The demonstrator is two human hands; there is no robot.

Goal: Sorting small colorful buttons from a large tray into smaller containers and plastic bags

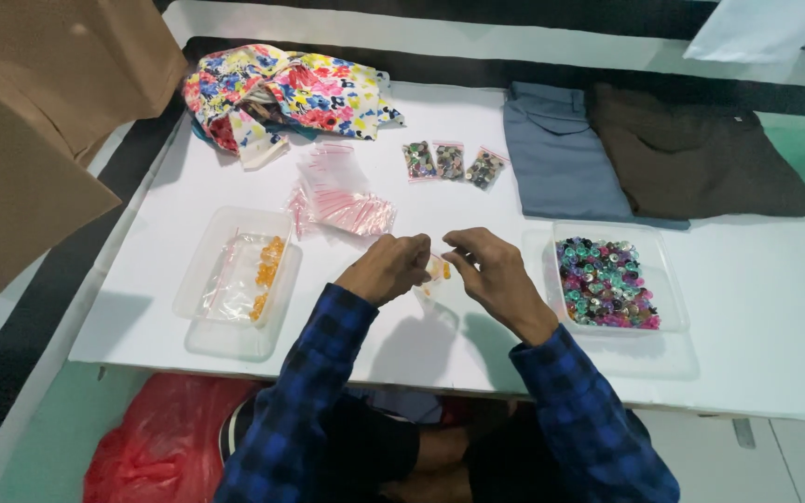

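Two hands hold a small clear bag of orange buttons above a white table.

The left hand [388, 268] and right hand [491, 270], both in blue checked sleeves, meet over the middle of the table [757, 317], each pinching the top edge of the small clear bag [436, 273] that hangs between them with a few orange buttons inside. Just right of the right hand sits a clear tray of mixed coloured buttons [607, 282]. Left of the left hand, a second clear tray [235, 279] holds orange buttons and empty bags. Beyond the hands lies a heap of empty zip bags [342, 200], then three filled bags of buttons [452, 163]. Farther off, a floral cloth [281, 93] lies beyond the left hand, and folded grey-blue trousers [556, 154] and brown trousers [691, 154] beyond the right.
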